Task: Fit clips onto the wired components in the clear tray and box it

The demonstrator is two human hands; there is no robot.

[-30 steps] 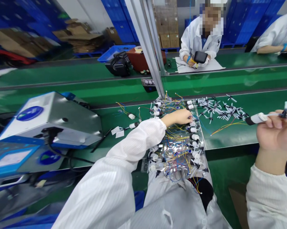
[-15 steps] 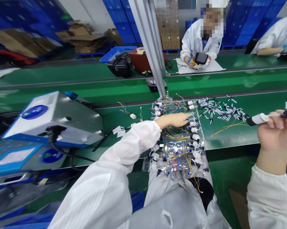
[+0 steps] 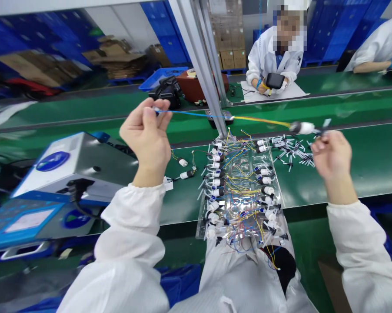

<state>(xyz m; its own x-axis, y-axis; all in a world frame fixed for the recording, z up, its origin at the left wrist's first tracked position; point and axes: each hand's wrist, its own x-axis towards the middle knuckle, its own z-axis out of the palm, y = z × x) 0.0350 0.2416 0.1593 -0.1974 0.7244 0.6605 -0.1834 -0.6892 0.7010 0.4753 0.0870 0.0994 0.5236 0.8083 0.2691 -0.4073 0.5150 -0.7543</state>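
Observation:
My left hand (image 3: 148, 135) is raised above the green bench, its fingers pinched on the end of a thin blue and yellow wire (image 3: 215, 116). The wire runs taut to the right to a small white cylindrical part (image 3: 302, 128). My right hand (image 3: 331, 153) pinches a small black and white piece (image 3: 323, 127) at that part's far end. Below and between my hands lies a clear plastic tray (image 3: 241, 191) holding several white parts with tangled coloured wires.
A blue and grey machine (image 3: 65, 174) sits at the left on the green bench (image 3: 346, 169). Loose small white and black pieces (image 3: 290, 150) lie right of the tray. A metal post (image 3: 202, 65) rises behind. Two other people in white coats sit across the conveyor.
My left hand left the tray and rose up to the left, pulling a wire taut. My right hand moved left and slightly up with the white part.

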